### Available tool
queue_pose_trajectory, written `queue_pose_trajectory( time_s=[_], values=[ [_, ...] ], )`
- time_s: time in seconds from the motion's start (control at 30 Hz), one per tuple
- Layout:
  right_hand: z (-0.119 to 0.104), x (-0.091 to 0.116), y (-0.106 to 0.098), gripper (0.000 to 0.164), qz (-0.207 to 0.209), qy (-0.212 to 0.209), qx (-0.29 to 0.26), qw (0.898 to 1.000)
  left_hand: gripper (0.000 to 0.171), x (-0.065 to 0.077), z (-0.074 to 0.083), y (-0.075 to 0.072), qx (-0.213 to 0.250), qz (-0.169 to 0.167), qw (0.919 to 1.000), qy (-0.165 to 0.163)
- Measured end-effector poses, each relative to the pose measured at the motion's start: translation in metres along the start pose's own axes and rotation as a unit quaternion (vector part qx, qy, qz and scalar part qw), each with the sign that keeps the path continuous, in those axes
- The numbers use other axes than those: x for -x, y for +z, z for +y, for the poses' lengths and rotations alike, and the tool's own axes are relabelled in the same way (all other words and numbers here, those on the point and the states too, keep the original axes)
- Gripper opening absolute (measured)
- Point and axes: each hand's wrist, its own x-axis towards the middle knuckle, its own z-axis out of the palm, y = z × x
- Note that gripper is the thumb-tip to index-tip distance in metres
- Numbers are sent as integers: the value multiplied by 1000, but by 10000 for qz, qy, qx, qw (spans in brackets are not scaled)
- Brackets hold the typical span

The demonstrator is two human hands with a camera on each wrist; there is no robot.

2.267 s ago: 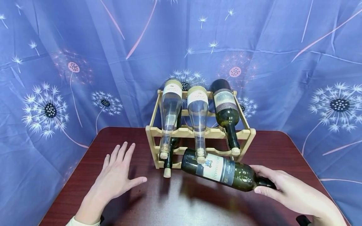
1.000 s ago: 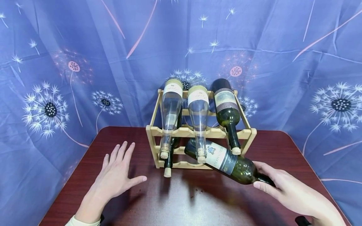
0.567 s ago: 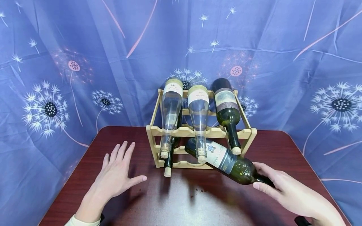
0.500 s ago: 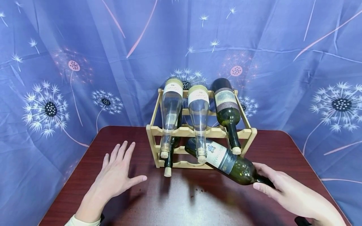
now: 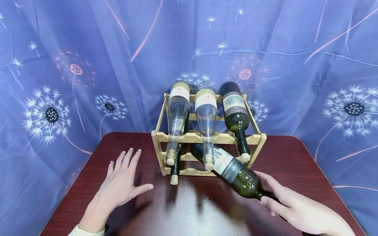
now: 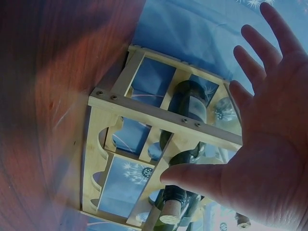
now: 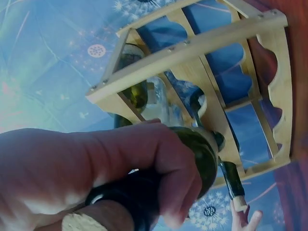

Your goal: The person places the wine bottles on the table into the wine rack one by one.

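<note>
In the head view my right hand (image 5: 295,205) grips a dark green wine bottle (image 5: 227,165) by its neck. The bottle slants, base toward the wooden wine rack (image 5: 224,139) and partly behind the neck of a clear bottle (image 5: 206,114). Its cork (image 7: 84,222) shows near the palm in the right wrist view. My left hand (image 5: 121,182) is spread, fingers straight, to the left of the rack, touching no bottle. Another clear bottle (image 5: 178,111) and a dark bottle (image 5: 235,111) lie on the rack's top tier; a corked dark bottle (image 5: 175,167) lies lower left.
A dark red-brown table (image 5: 138,209) bears the rack. Small dark specks (image 5: 206,198) lie on the tabletop in front of it. Behind hangs a blue curtain (image 5: 141,82) printed with dandelions.
My right hand first raised the bottle's base toward the rack's middle tier. Since half a second ago, the hand and neck have shifted left and down, and the bottle slants more steeply. The left hand stays put.
</note>
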Motion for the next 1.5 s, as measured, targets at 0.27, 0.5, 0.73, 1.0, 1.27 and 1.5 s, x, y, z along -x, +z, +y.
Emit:
queue_pose_trajectory(
  time_s=[0.27,0.5,0.73,1.0,1.27,1.5],
  values=[
    [-2,-6,5,59,-441,308,-586,9968,122,2,-1,0,26,13,10000,-26],
    [-1,-15,13,62,-540,-56,-1129,9921,122,2,-1,-2,41,20,10000,-36],
    [1,-19,19,66,-651,-250,-1455,9869,122,2,-1,-3,40,39,10000,-15],
    [-1,-23,27,70,-642,-69,-1819,9812,122,2,-1,-2,3,13,10000,-28],
    [-6,-26,34,73,-357,174,-1621,9860,122,2,0,-3,35,-24,10000,-10],
    [-8,-30,40,76,2,547,-834,9950,122,1,-1,-2,71,57,9999,85]
  ],
)
